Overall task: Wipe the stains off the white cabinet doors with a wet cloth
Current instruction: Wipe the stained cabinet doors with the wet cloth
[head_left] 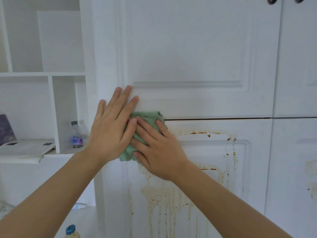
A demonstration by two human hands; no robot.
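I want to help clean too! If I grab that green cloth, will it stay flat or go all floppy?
Probably floppy: the green cloth is bunched and wrinkled under the right hand and left hand, which press it flat-fingered against the cabinet door. It looks fluffy and thin, so likely light, though the wetting may add some weight. It should not break.

left hand (109, 127): fingers straight, spread, pointing up.
right hand (157, 150): flat, fingers straight, fingertips just beside left thumb.
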